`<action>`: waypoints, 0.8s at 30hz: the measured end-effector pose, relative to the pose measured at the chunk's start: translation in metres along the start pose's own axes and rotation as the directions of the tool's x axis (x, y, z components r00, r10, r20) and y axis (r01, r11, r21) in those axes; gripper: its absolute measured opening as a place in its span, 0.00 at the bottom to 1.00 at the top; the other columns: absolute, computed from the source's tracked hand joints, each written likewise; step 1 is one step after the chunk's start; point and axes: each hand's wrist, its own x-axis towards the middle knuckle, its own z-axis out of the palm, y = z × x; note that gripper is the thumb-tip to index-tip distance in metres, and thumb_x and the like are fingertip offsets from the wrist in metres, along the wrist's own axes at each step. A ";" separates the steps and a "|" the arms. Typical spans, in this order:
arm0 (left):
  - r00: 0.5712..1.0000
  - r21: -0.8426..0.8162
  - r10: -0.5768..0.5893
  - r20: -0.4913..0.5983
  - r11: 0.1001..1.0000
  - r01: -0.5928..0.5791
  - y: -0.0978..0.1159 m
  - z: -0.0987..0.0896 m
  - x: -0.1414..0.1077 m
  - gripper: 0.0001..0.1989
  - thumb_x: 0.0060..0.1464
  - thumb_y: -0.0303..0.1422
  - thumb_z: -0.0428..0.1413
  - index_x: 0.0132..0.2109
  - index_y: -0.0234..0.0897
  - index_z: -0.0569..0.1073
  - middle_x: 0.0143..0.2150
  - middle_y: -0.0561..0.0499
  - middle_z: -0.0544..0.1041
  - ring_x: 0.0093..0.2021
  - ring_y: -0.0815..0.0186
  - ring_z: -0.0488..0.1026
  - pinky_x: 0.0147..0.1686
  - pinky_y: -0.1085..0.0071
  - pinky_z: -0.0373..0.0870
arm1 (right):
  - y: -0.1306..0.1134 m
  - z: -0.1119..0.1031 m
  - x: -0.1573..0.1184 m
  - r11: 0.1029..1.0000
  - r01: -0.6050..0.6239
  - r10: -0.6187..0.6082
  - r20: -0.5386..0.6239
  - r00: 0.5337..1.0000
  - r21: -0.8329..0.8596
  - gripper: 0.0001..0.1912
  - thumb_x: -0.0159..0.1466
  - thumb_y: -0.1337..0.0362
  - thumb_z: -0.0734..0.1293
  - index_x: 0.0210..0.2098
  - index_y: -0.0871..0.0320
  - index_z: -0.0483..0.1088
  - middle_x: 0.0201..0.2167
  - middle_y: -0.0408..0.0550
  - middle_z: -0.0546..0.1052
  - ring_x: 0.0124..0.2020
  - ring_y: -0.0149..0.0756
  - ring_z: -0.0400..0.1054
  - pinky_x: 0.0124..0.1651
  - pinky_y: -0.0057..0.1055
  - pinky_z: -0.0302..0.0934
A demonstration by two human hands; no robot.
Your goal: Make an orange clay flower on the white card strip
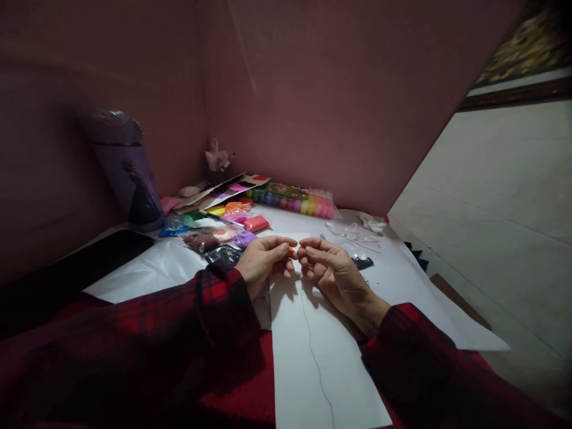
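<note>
Orange piece (pixel 292 251): small, at the left fingertips, in the gap between the hands, above the paper strip
Left hand (pixel 263 260): thumb and index finger together, clamped on the orange piece; other fingers curled below
Right hand (pixel 336 273): thumb and index finger close together, tips just beside the orange piece; whether they grip it cannot be told
Sleeves (pixel 227 298): red and dark plaid, on both arms
Paper strip (pixel 292 363): white, below the hands, running toward the wearer; a thin wavy line (pixel 310 339) runs along it
White sheet (pixel 402 292): under the paper strip and extending to the right
Dark packet (pixel 363 261): just beyond the right hand
Clear bag (pixel 346 230): farther out on the right, near a crumpled tissue (pixel 373 223)
Purple pack (pixel 244 239): near the left hand, between the red pack (pixel 257 223) and the black pack (pixel 223 255)
Pen (pixel 223 218): lying across the coloured packs
Multicolour pack (pixel 290 200): at the back, before the pink wall (pixel 313 101)
Container (pixel 129 173): purple, upright, with a printed figure, at far left
Red cloth (pixel 241 381): below the left forearm
</note>
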 end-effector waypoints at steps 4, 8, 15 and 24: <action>1.000 0.033 0.009 0.006 0.999 -0.009 -0.002 -0.001 0.000 0.11 0.49 0.32 0.61 0.36 0.27 0.74 0.27 0.49 0.74 0.21 0.72 0.69 0.20 0.76 0.67 | 0.001 0.002 0.000 0.999 0.035 -0.036 -0.041 0.999 -0.026 0.12 0.49 0.70 0.75 0.33 0.60 0.72 0.26 0.42 0.74 0.24 0.26 0.65 0.26 0.23 0.58; 0.998 0.126 0.065 0.007 0.990 -0.065 -0.001 0.000 -0.002 0.13 0.45 0.33 0.63 0.36 0.27 0.75 0.27 0.49 0.74 0.22 0.72 0.68 0.21 0.76 0.66 | 0.001 0.002 0.002 0.997 0.074 -0.077 -0.115 0.990 -0.033 0.15 0.46 0.71 0.76 0.32 0.60 0.70 0.24 0.40 0.72 0.22 0.26 0.64 0.23 0.23 0.56; 0.991 0.271 0.114 -0.064 0.958 -0.093 0.006 0.006 -0.005 0.04 0.42 0.23 0.57 0.30 0.29 0.75 0.28 0.49 0.75 0.26 0.71 0.68 0.22 0.77 0.65 | 0.001 0.001 0.002 0.994 0.091 -0.100 -0.146 0.984 -0.064 0.20 0.45 0.71 0.76 0.35 0.60 0.68 0.24 0.39 0.73 0.21 0.24 0.65 0.22 0.21 0.56; 0.989 0.537 0.148 -0.022 0.836 -0.113 0.006 0.005 -0.006 0.07 0.45 0.30 0.58 0.32 0.29 0.77 0.23 0.52 0.72 0.20 0.73 0.62 0.20 0.76 0.56 | 0.004 0.000 0.004 0.975 0.168 -0.186 -0.118 0.975 -0.147 0.19 0.44 0.69 0.77 0.32 0.59 0.67 0.21 0.38 0.73 0.19 0.26 0.64 0.20 0.23 0.56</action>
